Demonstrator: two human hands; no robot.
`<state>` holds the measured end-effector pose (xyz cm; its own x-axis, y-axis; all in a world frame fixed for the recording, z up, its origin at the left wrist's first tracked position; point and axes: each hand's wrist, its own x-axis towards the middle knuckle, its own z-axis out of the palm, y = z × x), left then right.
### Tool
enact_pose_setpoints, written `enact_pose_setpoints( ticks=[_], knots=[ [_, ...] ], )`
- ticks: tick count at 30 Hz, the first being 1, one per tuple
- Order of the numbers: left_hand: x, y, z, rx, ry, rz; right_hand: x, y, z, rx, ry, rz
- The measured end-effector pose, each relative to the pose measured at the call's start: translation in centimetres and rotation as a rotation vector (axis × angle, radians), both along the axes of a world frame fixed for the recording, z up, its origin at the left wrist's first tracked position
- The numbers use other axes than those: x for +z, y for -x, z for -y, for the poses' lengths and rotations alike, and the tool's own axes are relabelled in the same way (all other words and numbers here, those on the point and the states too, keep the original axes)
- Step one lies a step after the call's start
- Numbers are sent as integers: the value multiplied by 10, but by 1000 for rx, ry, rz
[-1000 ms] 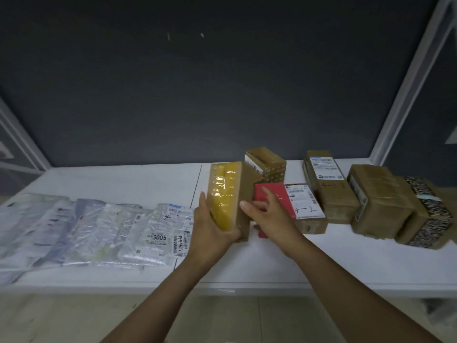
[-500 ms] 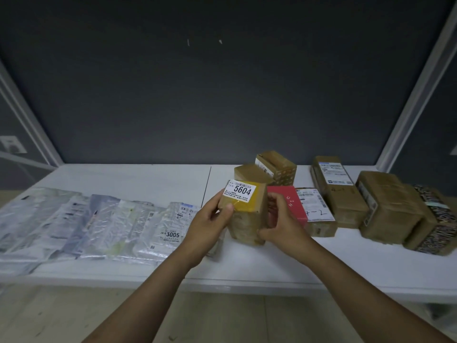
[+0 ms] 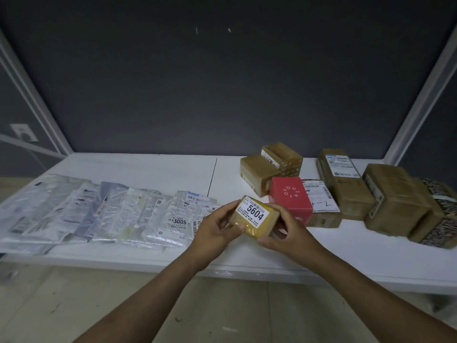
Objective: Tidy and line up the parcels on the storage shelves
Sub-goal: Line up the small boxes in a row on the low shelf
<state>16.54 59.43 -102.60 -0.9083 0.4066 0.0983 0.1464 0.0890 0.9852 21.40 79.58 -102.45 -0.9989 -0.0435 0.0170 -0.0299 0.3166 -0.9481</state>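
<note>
A small yellow-taped parcel point(image 3: 257, 220) with a white label reading 5604 is held just above the white shelf point(image 3: 148, 167), label up. My left hand point(image 3: 217, 226) grips its left end and my right hand point(image 3: 284, 231) grips its right end and underside. Behind it stands a red box point(image 3: 290, 198) beside a labelled brown parcel marked 4-2 point(image 3: 321, 204). Two brown boxes point(image 3: 259, 173) point(image 3: 284, 157) sit further back.
A row of overlapping clear plastic mailers point(image 3: 99, 211), one marked 3005, covers the shelf's left half. At the right lie a long brown parcel point(image 3: 343, 179), a bulky brown parcel point(image 3: 393, 199) and a patterned parcel point(image 3: 442, 219). A dark back wall and white uprights frame the shelf.
The yellow parcel has been turned from standing on edge to label-up and drawn nearer the shelf's front edge. Both hands kept hold of it, uncovering the red box.
</note>
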Motion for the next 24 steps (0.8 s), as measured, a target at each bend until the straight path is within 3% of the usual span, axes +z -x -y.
enact_pose_setpoints(
  ticks=[3,7,14,20,24],
  knots=[
    [-6,3,0,-33,40,-62,-6,-3,-1,-52,-2,-36],
    [-24,8,-4,-116,172,-128,-23,1,1,-23,-188,-43],
    [-46,10,-13,-58,110,29,-52,10,-4,28,-281,53],
    [-47,20,2,-24,429,-271,-59,22,12,64,-413,-58],
    [-50,23,13,56,407,-217,-54,29,20,32,-405,-67]
  ],
)
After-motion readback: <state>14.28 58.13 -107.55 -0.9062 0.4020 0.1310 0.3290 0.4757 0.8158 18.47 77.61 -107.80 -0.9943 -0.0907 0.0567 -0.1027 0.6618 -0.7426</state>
